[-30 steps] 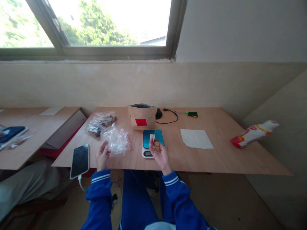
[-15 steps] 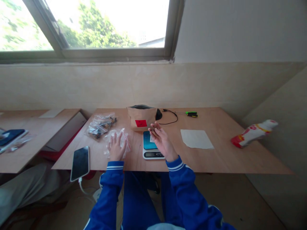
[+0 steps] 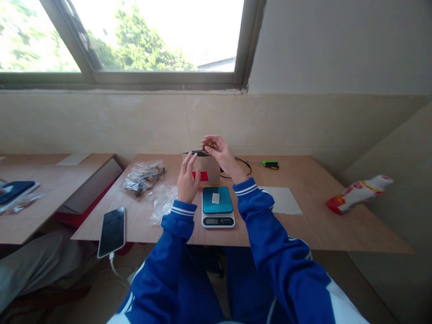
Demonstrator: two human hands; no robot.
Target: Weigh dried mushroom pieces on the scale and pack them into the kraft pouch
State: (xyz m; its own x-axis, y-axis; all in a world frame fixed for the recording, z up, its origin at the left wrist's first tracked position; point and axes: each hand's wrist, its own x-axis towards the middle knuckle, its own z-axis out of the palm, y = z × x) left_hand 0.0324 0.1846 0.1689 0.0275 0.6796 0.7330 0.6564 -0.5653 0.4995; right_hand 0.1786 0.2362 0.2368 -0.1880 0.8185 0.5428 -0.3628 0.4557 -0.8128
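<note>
A brown paper pouch (image 3: pixel 213 173) with a red label stands upright at the back of the table, its dark mouth open at the top. Over that mouth is my right hand (image 3: pixel 221 155), its fingers curled round small brown pieces (image 3: pixel 209 144) too small to identify. My left hand (image 3: pixel 187 180) is at the pouch's left side, fingers apart and nothing visible in them; whether it touches the paper I cannot tell. In front of the pouch sits a digital kitchen scale (image 3: pixel 218 202) with a blue-green plate. Clear plastic bags (image 3: pixel 163 202) lie left of the scale.
Filled zip bags (image 3: pixel 141 177) lie at the back left, with a phone (image 3: pixel 112 231) on a cable at the front left edge. To the right are a screwdriver (image 3: pixel 270 164), a black cable (image 3: pixel 248 166), a white paper sheet (image 3: pixel 286 201) and a red-white bottle (image 3: pixel 357 193).
My right hand has moved from above the scale up and back to the pouch's mouth. My left hand has left the clear plastic bags and moved right to the pouch's side.
</note>
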